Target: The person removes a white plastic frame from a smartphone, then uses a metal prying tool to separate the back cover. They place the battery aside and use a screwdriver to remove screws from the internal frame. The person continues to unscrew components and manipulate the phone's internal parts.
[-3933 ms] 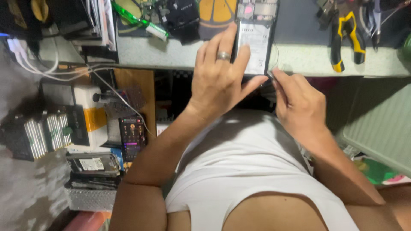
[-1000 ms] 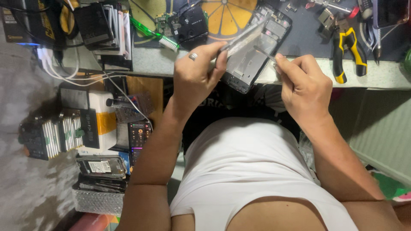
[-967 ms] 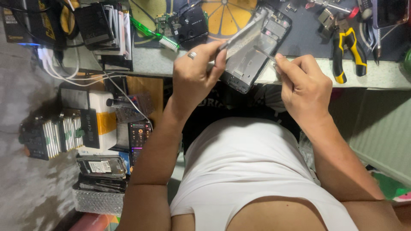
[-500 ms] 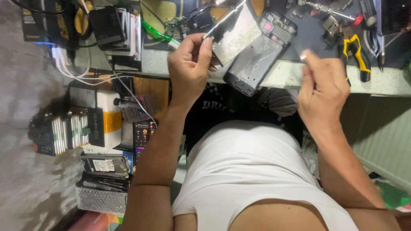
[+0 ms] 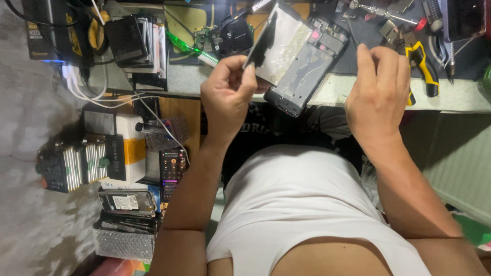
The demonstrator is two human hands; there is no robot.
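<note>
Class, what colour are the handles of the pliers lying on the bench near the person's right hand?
Yellow and black. The pliers show best in the head view, just beyond the right hand.

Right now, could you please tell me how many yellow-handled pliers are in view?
1: the yellow-and-black-handled pliers lie on the grey workbench, just beyond the right hand. Others may be hidden among the tools at the top edge.

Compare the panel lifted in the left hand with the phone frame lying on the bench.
The panel is pinched in the left hand and tilted up off the bench; the phone frame lies flat at the bench edge. The panel shows a plain silvery face; the frame is dark with exposed parts inside. Both are flat rectangles.
</note>
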